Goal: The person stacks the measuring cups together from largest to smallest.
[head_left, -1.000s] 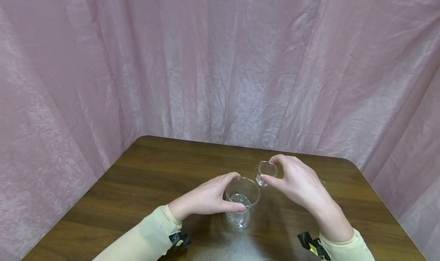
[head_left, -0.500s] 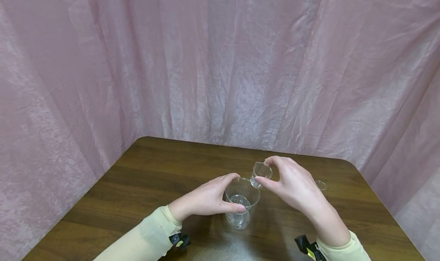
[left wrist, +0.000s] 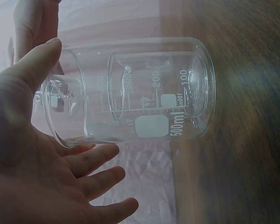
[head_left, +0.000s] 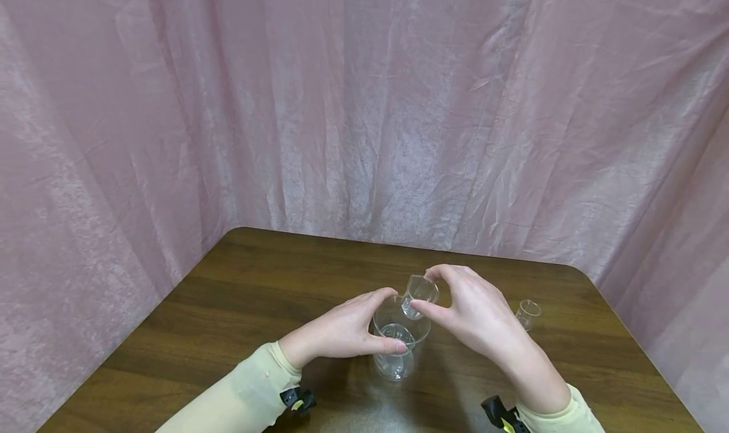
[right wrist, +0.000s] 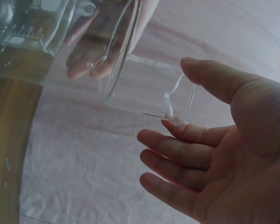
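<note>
One slip and we feared chipped glass: the right hand [head_left: 475,313] pinched the smooth small beaker [head_left: 423,290] by thumb and finger alone, at the mouth of the big beaker [left wrist: 151,126], above a nested beaker [left wrist: 168,100]! The left hand [head_left: 347,329] gripped the big beaker on the table [head_left: 285,268]. From farther right, the small beaker had come across, baring another glass [head_left: 528,313].

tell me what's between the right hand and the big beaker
A small beaker, pinched near its rim by the right hand, its lower end at the big beaker's mouth; the right wrist view shows it.
</note>
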A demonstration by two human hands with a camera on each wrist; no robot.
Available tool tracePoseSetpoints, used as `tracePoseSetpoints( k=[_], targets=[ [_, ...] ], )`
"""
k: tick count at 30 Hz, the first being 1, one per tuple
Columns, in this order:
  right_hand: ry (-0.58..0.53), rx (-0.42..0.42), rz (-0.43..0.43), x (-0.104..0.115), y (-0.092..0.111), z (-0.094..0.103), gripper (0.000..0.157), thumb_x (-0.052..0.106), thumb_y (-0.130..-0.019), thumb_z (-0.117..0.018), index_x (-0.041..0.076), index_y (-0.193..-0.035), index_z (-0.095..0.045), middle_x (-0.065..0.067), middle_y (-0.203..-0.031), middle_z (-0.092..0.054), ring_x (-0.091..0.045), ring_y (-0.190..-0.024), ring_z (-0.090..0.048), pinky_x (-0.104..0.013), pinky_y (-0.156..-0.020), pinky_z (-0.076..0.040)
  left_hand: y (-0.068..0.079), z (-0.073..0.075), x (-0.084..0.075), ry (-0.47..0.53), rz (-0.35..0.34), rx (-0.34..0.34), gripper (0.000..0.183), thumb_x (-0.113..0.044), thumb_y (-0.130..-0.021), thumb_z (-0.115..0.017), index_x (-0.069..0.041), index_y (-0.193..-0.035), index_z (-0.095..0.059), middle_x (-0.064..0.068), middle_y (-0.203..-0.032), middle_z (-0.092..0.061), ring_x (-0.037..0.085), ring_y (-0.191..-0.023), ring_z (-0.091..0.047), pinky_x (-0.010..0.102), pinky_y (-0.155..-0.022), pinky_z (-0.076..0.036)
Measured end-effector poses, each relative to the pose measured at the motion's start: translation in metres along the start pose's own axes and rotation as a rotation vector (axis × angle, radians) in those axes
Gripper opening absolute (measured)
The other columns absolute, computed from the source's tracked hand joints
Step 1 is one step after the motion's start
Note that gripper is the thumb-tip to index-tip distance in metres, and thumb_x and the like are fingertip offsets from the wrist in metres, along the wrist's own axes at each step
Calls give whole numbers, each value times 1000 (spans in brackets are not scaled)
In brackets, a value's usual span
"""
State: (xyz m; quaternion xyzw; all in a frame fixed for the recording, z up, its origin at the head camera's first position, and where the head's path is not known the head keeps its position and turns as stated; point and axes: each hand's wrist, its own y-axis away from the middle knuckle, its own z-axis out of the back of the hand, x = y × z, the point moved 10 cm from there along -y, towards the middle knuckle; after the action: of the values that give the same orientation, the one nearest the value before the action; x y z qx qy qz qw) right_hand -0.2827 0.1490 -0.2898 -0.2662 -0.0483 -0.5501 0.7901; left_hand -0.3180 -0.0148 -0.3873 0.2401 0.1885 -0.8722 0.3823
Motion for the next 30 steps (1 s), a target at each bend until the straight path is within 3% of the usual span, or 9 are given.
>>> tracePoseSetpoints(
  k=[12,30],
  targets=[
    [11,29,25,8,0,-12,50,48,-94,-88,15,-129,-75,-3,-130,-75,-29,-124,-69,-56,-97,-58,0,0,0,14,-10,-4,87,-71,-92,-78,-20,-158,-50,-4,-146,-64,16,-134,-60,46,-111,-52],
    [29,72,23,8,-1,-25,50,49,-92,-89,15,-125,-76,-5,-127,-76,-27,-121,-70,-54,-95,-59,0,1,-1,28,-31,-3,85,-71,-93,-77,-23,-157,-50,-7,-145,-63,14,-133,-60,46,-110,-53]
  ],
)
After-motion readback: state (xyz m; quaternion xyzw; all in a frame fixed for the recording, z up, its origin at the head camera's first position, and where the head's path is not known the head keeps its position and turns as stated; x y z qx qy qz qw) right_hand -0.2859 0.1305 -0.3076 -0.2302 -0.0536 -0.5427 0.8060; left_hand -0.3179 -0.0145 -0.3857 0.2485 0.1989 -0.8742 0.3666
